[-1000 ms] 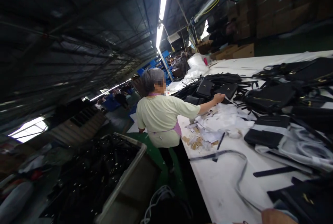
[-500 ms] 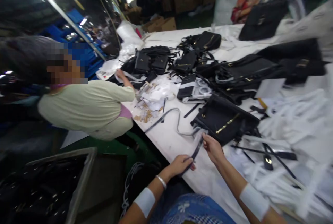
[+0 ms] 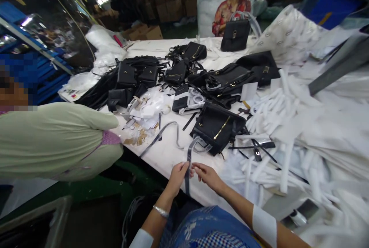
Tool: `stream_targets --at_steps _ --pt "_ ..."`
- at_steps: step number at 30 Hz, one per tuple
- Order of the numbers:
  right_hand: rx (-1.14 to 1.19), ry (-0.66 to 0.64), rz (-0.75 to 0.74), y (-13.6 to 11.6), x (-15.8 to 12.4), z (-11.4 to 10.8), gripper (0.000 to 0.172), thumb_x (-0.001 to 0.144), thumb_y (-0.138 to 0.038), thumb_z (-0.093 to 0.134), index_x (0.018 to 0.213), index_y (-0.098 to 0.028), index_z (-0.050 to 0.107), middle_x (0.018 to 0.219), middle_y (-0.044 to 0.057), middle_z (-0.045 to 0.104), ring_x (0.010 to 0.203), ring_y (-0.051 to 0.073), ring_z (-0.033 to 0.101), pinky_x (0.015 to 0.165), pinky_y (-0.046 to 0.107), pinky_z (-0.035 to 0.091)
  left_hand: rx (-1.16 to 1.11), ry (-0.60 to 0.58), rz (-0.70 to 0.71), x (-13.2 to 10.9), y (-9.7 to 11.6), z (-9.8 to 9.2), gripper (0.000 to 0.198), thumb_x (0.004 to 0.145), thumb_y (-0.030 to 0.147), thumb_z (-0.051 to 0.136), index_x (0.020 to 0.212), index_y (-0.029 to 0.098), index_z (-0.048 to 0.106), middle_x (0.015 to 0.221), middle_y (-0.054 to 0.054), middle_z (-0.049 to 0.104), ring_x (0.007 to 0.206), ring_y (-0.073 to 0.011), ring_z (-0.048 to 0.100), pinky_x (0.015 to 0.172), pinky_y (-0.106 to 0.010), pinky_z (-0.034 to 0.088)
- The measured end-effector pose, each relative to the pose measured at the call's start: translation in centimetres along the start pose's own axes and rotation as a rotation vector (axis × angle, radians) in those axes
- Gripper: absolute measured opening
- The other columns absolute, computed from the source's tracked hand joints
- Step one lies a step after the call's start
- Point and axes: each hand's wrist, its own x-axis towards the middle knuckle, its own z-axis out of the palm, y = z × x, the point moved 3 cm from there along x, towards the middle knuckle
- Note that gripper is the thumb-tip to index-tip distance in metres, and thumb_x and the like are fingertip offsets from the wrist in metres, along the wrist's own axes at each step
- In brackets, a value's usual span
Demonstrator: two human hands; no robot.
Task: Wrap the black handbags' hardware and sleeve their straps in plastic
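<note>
A long dark bag strap point(image 3: 188, 186), partly sleeved in clear plastic, hangs over the table's front edge. My left hand point(image 3: 178, 177) is closed round it, thumb on top. Beside it, my right hand point(image 3: 208, 176) is closed in a pinch at the strap's right edge; its lower fingers are curled. From my hands the plastic-covered part runs up to a black bag point(image 3: 217, 127) with a gold zip, lying on the white table point(image 3: 170, 140). Another grey-black strap point(image 3: 161, 133) curves across the table to the left.
Black bags point(image 3: 230, 77) crowd the table's middle. White paper strips point(image 3: 268, 109) pile up on the right, paper scraps point(image 3: 144, 117) on the left. A co-worker in a pale green top point(image 3: 54, 140) stands at left; another person point(image 3: 221, 14) is behind an upright black bag point(image 3: 235, 35).
My view has swung right. My hands have come together on the strap, which now hangs nearly straight down. The second person has come into fuller view behind the table.
</note>
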Motion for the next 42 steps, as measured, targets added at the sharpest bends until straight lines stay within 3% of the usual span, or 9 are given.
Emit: stream_targets --at_steps 3,7,10,13,17,26,32,38,42 --pt "-0.225 0.198 -0.186 -1.7 0.5 -3.0 0.032 0.087 -0.044 0.052 0.1 -0.021 0.069 0.094 0.005 0.07 0.064 0.016 0.059 0.067 0.03 0.048 0.009 0.044 0.007 -0.3 1.5 -0.9 0.044 0.082 0.055 0.052 0.083 0.012 0.062 0.066 -0.002 0.061 0.056 -0.011 0.054 0.057 -0.024 0.044" --pt "-0.612 0.582 -0.473 -7.5 3.0 -11.6 0.031 0.09 -0.036 0.049 0.113 -0.022 0.064 0.116 0.009 0.064 0.11 0.025 0.055 0.098 0.037 0.04 0.112 0.062 0.08 -0.5 3.4 -2.4 0.043 0.082 0.056 0.051 0.076 0.014 0.06 0.054 0.004 0.05 0.043 -0.0066 0.036 0.044 -0.02 0.027" --pt "-0.966 0.73 -0.437 -11.5 6.1 -18.2 0.045 0.089 -0.033 0.052 0.13 -0.015 0.051 0.134 0.016 0.051 0.124 0.029 0.043 0.103 0.042 0.033 0.167 0.071 0.091 -0.2 4.3 -3.4 0.043 0.082 0.057 0.049 0.068 0.017 0.055 0.047 0.007 0.037 0.041 -0.0067 0.028 0.042 -0.02 0.019" --pt "-1.18 0.634 -0.131 -13.0 9.2 -22.6 0.056 0.084 -0.042 0.059 0.13 -0.011 0.05 0.121 0.021 0.06 0.109 0.032 0.054 0.089 0.041 0.041 0.279 0.103 0.098 0.3 5.5 -4.3 0.043 0.081 0.055 0.049 0.061 0.018 0.051 0.043 0.008 0.029 0.041 -0.0079 0.027 0.044 -0.021 0.02" --pt "-1.317 0.411 0.113 -13.2 11.2 -24.3 0.052 0.078 -0.054 0.063 0.108 -0.012 0.066 0.1 0.02 0.068 0.091 0.032 0.062 0.075 0.036 0.044 0.485 0.19 0.207 1.6 8.7 -5.6 0.04 0.082 0.049 0.048 0.057 0.019 0.05 0.044 0.007 0.033 0.043 -0.0098 0.033 0.046 -0.022 0.024" --pt "-1.29 0.505 0.066 -13.7 8.0 -21.1 0.039 0.084 -0.044 0.054 0.075 -0.01 0.072 0.081 0.02 0.07 0.083 0.029 0.065 0.068 0.032 0.043 0.979 0.364 0.506 4.4 24.0 -8.2 0.036 0.082 0.04 0.044 0.055 0.019 0.056 0.051 0.003 0.05 0.056 -0.0144 0.047 0.058 -0.024 0.03" --pt "-0.729 0.648 0.003 -7.5 1.3 -14.3 0.047 0.088 -0.048 0.044 0.065 -0.016 0.07 0.067 0.013 0.068 0.072 0.026 0.064 0.064 0.031 0.044 1.217 0.404 0.835 2.0 34.4 -4.7 0.039 0.088 0.039 0.041 0.06 0.018 0.058 0.058 0.002 0.055 0.061 -0.0126 0.048 0.065 -0.023 0.029" --pt "0.51 0.552 -0.006 -0.8 -4.8 -4.1 0.045 0.071 -0.056 0.065 0.097 -0.019 0.07 0.096 0.007 0.069 0.087 0.026 0.063 0.07 0.035 0.052 1.377 0.217 1.038 0.1 37.4 1.4 0.042 0.092 0.042 0.036 0.072 0.015 0.062 0.066 0.001 0.057 0.065 -0.013 0.051 0.069 -0.023 0.028" --pt "0.653 0.206 0.04 -1.0 -5.3 2.3 0.048 0.058 -0.049 0.081 0.093 -0.019 0.069 0.101 0.009 0.067 0.084 0.023 0.065 0.068 0.033 0.053 1.534 0.11 1.027 -0.2 36.2 3.8 0.037 0.092 0.041 0.04 0.077 0.017 0.063 0.069 -0.003 0.06 0.07 -0.0185 0.057 0.07 -0.026 0.032"
